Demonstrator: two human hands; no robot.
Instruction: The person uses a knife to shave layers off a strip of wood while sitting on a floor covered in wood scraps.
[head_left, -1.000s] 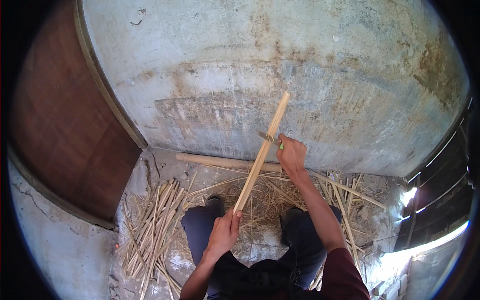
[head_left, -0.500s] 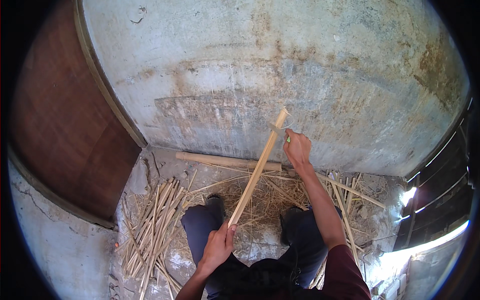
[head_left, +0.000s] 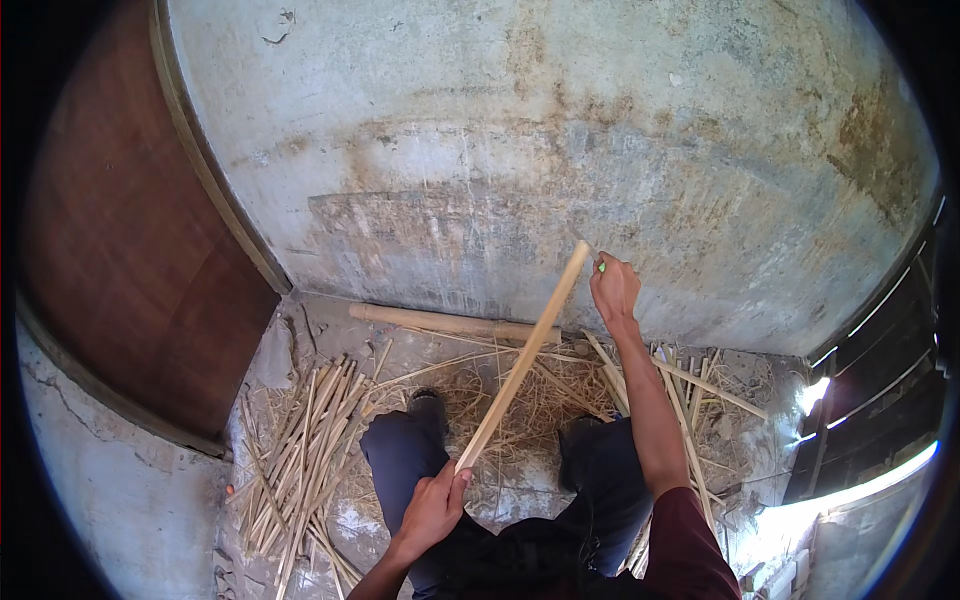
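My left hand (head_left: pixel 433 508) is closed round the near end of a long pale bamboo strip (head_left: pixel 524 362). The strip slants up and away to the right, its far end raised in front of the wall. Close beside that far end, my right hand (head_left: pixel 616 292) grips a knife (head_left: pixel 601 267); a bit of its green handle shows at the fingers. The blade is thin and blurred behind the strip's tip, so I cannot tell whether it touches the strip.
A heap of cut bamboo strips (head_left: pixel 310 450) lies on the left of the floor, more strips (head_left: pixel 690 385) on the right. Thin shavings (head_left: pixel 500 400) spread between my feet. A bamboo pole (head_left: pixel 450 322) lies along the stained wall (head_left: pixel 480 150). A brown door (head_left: pixel 140 240) stands left.
My right hand with the knife has moved slightly right, past the strip's far end. The strip's far end has dipped and shifted a little right. My left hand keeps its hold.
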